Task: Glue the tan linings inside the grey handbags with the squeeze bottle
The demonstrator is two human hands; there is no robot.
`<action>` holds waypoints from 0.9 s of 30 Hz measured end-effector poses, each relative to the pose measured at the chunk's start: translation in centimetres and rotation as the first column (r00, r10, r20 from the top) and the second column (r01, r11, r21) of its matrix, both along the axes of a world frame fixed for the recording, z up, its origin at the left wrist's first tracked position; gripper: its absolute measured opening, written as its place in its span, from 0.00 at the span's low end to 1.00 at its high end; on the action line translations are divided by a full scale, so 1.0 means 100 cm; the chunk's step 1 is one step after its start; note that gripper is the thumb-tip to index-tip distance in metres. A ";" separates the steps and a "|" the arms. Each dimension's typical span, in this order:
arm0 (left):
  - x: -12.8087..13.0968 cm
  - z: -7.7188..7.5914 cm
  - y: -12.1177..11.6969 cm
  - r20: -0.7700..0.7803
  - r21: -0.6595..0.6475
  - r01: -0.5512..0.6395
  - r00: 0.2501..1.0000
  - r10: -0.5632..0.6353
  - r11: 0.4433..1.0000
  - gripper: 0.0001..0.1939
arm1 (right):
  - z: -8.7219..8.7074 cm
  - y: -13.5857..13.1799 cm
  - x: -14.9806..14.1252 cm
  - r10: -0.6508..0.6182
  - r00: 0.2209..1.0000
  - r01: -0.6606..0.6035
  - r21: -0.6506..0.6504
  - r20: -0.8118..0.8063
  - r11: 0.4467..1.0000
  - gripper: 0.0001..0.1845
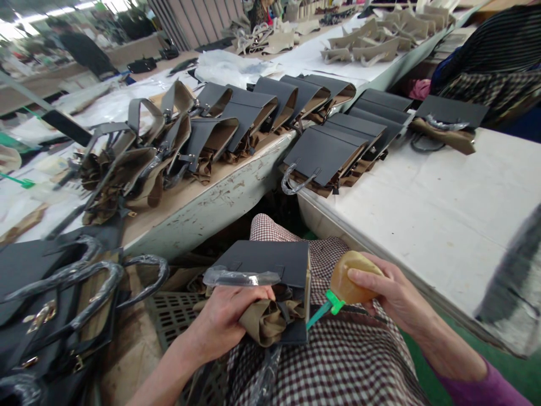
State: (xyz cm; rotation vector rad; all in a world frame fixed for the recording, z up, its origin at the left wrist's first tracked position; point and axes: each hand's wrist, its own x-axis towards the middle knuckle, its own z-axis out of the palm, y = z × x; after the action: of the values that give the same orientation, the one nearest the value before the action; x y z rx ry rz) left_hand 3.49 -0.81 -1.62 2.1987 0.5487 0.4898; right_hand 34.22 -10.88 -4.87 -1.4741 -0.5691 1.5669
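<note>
Sitting and gripping a dark bag (270, 256) on the checked lap (338, 361) with bent left hand (224, 313) fingers, by the handle (243, 278) and brown cloth (264, 322). Holding a yellow bottle (353, 276) in the curled right hand (397, 293) fingers, pointing its green tip (320, 313) at the edge of the dark bag. Facing more bags (249, 107) on two tables (422, 208).

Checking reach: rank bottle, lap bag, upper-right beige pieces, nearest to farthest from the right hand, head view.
From the right hand:
1. Bottle: in its grip.
2. Lap bag: to its left.
3. Beige pieces: far table, upper right.
</note>
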 end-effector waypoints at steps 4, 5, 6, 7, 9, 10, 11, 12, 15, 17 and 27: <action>0.000 0.001 0.000 0.000 0.007 0.000 1.000 0.000 1.000 0.22 | -0.008 0.000 0.005 -0.059 0.996 0.056 0.046 0.061 0.997 0.23; 0.001 0.001 0.001 -0.003 0.007 0.000 1.000 0.000 1.000 0.23 | -0.010 0.000 0.007 -0.065 0.994 0.061 0.050 0.087 0.997 0.23; 0.001 0.001 0.001 -0.007 0.007 0.001 1.000 -0.001 1.000 0.23 | -0.012 0.000 0.009 -0.067 0.991 0.061 0.050 0.116 0.997 0.24; 0.001 0.001 0.001 -0.007 0.009 0.000 1.000 0.000 1.000 0.23 | -0.013 0.001 0.010 -0.065 0.988 0.059 0.048 0.143 0.997 0.25; 0.002 0.002 0.001 0.002 0.018 -0.002 1.000 0.002 1.000 0.22 | -0.014 0.001 0.013 -0.070 0.980 0.062 0.049 0.186 0.997 0.26; 0.002 0.002 0.001 0.004 0.021 -0.004 1.000 0.004 1.000 0.22 | -0.014 0.001 0.013 -0.074 0.977 0.065 0.053 0.199 0.996 0.26; 0.002 0.002 0.001 0.008 0.024 -0.006 1.000 0.006 1.000 0.21 | -0.013 0.001 0.013 -0.078 0.976 0.067 0.059 0.205 0.996 0.26; 0.002 0.002 0.002 0.008 0.026 -0.007 1.000 0.007 1.000 0.21 | -0.012 0.001 0.013 -0.083 0.975 0.071 0.065 0.204 0.995 0.25; 0.001 0.002 0.002 0.004 0.016 0.000 1.000 0.000 1.000 0.20 | -0.009 -0.002 0.010 -0.081 0.987 0.071 0.078 0.135 0.994 0.24; 0.001 0.001 0.003 0.005 0.031 -0.003 1.000 0.003 1.000 0.19 | -0.008 -0.004 0.006 -0.088 0.994 0.083 0.082 0.057 0.993 0.23; -0.002 -0.005 0.005 -0.034 0.061 -0.043 0.998 0.045 0.997 0.19 | -0.054 -0.002 0.010 -0.394 0.914 0.397 0.008 -0.100 0.918 0.23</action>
State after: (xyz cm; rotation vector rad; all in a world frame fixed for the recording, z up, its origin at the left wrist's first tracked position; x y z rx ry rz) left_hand 3.25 -0.29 -2.08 2.2607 0.6093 0.4975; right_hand 35.21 -11.09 -10.27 -1.3808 -0.2143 1.2949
